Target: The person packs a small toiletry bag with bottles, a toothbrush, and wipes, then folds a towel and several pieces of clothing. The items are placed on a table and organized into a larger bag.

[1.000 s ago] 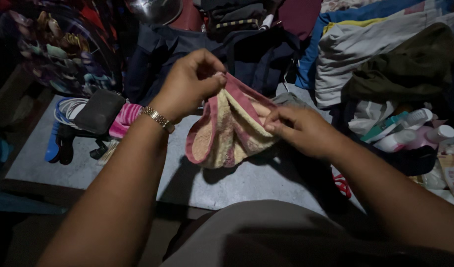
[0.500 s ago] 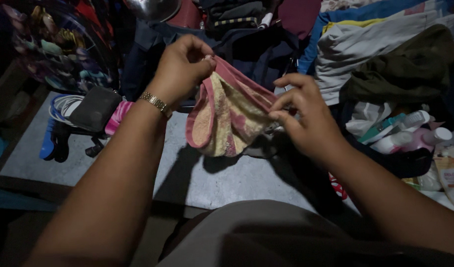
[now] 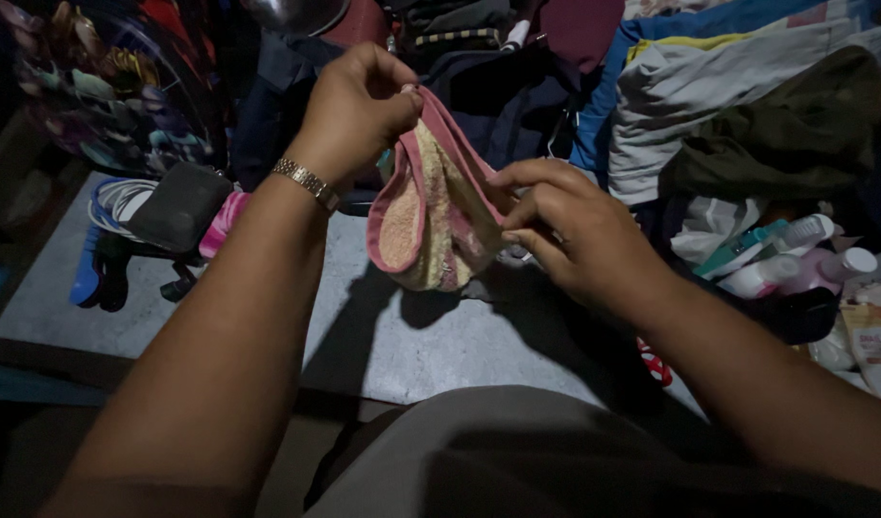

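Note:
A small yellow towel with a pink border hangs bunched above a grey slab. My left hand, with a gold bracelet on its wrist, pinches the towel's top edge and holds it up. My right hand grips the towel's right side with thumb and fingers, just below the left hand's level. The cloth droops in folds between the two hands.
A heap of clothes fills the back and right. Several plastic bottles and tubes lie at the right. A dark pouch, coiled cables, a pink striped cloth and a patterned bag sit at the left.
My left hand has lifted the towel higher. My right hand shifted its hold along the right edge and moved inward, so the towel now hangs narrower and more bunched.

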